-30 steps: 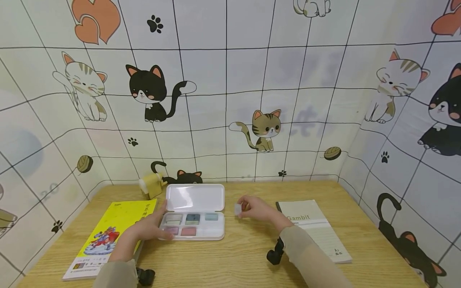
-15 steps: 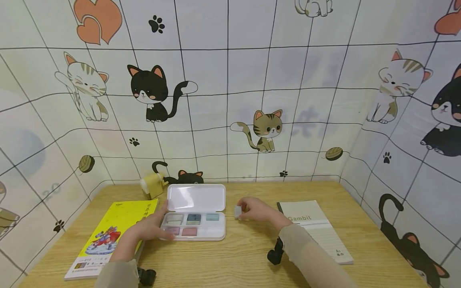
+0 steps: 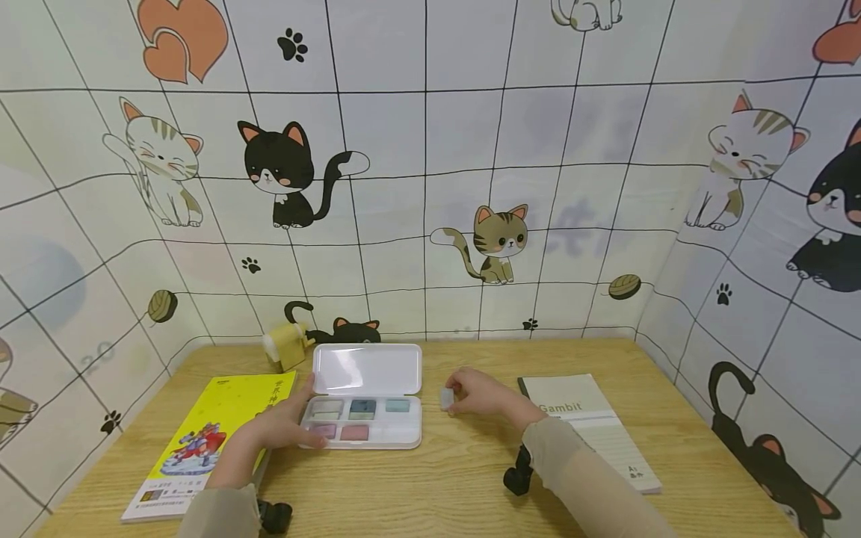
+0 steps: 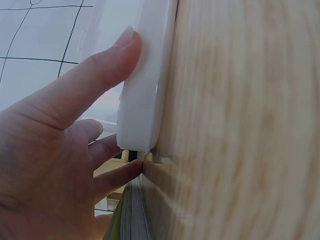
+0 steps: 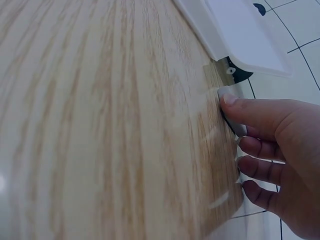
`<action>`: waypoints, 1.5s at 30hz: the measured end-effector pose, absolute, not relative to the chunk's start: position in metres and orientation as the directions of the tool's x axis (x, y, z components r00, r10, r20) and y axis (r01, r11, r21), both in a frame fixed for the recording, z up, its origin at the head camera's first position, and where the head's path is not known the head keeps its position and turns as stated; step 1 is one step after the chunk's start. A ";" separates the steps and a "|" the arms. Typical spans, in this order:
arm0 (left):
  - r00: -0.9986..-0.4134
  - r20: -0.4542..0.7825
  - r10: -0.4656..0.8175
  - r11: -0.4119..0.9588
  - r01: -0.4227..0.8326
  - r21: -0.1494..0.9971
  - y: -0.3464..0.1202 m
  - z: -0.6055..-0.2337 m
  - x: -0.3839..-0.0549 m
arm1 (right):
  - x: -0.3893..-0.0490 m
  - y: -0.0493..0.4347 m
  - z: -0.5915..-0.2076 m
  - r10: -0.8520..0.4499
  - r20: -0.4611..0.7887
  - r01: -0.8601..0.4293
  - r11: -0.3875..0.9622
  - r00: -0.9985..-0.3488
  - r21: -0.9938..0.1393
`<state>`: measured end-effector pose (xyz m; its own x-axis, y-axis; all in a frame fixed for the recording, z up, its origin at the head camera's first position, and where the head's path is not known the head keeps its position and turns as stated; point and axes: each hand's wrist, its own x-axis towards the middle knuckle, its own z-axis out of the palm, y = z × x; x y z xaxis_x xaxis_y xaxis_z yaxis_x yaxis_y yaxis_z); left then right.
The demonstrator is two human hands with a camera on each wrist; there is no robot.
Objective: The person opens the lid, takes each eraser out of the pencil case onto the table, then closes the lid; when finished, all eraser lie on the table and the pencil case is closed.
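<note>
A white plastic case [image 3: 397,433] lies on the wooden table with its lid [image 3: 367,370] raised at the back. Several small coloured blocks sit inside, among them a pink block [image 3: 354,433] and a blue-green block [image 3: 362,407]. My left hand [image 3: 279,424] holds the left end of the case, its thumb [image 4: 107,65] against the front wall. To the right of the case, my right hand [image 3: 479,391] pinches a small pale grey block [image 3: 447,398] between thumb and fingers. In the right wrist view that block [image 5: 234,117] stands on edge at the table surface.
A yellow book [image 3: 222,418] lies to the left, partly under my left forearm. A notepad [image 3: 585,403] lies to the right, partly behind my right sleeve. Behind the case's left corner stands a small yellow object [image 3: 285,347]. A cat-patterned wall covering [image 3: 424,187] encloses the table's back and sides.
My right hand and the grey block have shifted very slightly to the right. The left hand stays at the case, and the head view has moved a little.
</note>
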<state>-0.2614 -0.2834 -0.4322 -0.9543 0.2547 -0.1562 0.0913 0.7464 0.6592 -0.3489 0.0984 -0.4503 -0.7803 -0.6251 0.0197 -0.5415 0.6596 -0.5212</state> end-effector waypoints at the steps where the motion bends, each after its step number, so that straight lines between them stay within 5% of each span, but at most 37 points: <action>1: -0.953 -0.155 0.259 0.747 0.096 0.658 -0.284 -0.432 -0.262 | -0.349 0.098 -0.450 -0.624 0.018 -0.543 0.665 -0.781 -0.513; 15: -0.956 -0.149 0.251 0.745 0.092 0.661 -0.286 -0.438 -0.264 | -0.345 0.094 -0.434 -0.629 0.010 -0.561 0.685 -0.777 -0.465; 23: -0.952 -0.149 0.269 0.747 0.108 0.656 -0.285 -0.431 -0.261 | -0.341 0.075 -0.414 -0.725 0.062 -0.664 0.590 -0.686 -0.460; 32: -0.953 -0.152 0.264 0.740 0.099 0.666 -0.284 -0.429 -0.259 | -0.341 0.046 -0.406 -0.778 0.011 -0.700 0.560 -0.629 -0.443; 45: -0.957 -0.161 0.242 0.744 0.076 0.664 -0.283 -0.432 -0.261 | -0.344 0.026 -0.408 -0.776 -0.072 -0.695 0.599 -0.627 -0.398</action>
